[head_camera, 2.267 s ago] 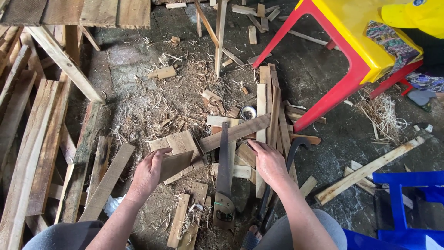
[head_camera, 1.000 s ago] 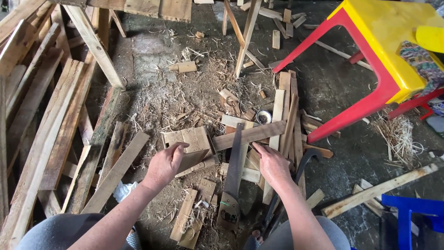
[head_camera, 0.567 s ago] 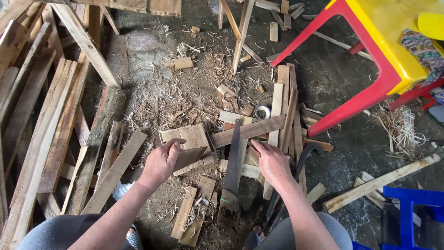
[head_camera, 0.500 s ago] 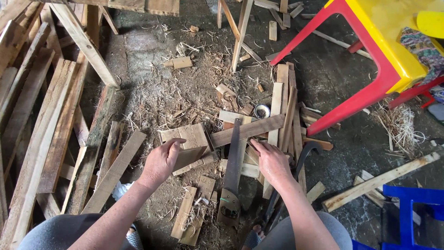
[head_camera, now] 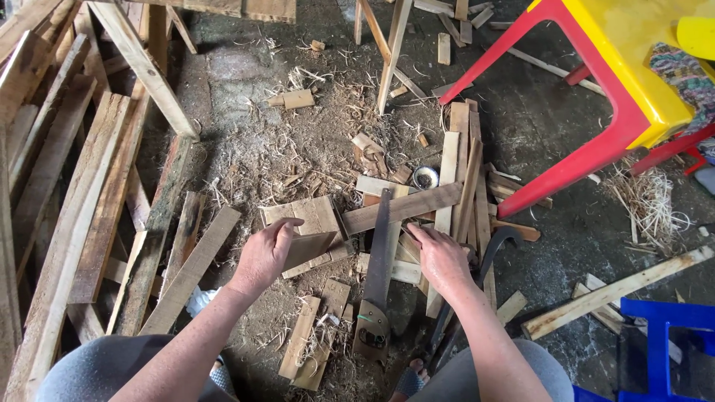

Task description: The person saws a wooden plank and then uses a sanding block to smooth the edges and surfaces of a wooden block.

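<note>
Closest to the camera are the person's grey-clad knees, cut off by the bottom edge, with a handsaw (head_camera: 377,279) lying on the floor between the forearms, handle toward them, blade running away over the scrap pile. Left hand (head_camera: 264,257) is curled around a small flat wood piece (head_camera: 307,249), thumb on top, fingers tucked under it, so that one's properly gripped; it sits just above a square offcut board (head_camera: 305,217). Right hand (head_camera: 441,259) rests palm-down on the loose slats (head_camera: 462,179) right of the saw, fingers bent over the wood. Can't tell if it's actually grabbing one or just pressing, since the fingertips are hidden. A dark curved tool (head_camera: 491,249) pokes out just past that wrist, its lower half lost behind the arm. Further out there's a small round tin (head_camera: 425,177) among shavings, then a red and yellow plastic table (head_camera: 596,112) cropped at the top right, and long planks (head_camera: 82,193) stacked along the left.
</note>
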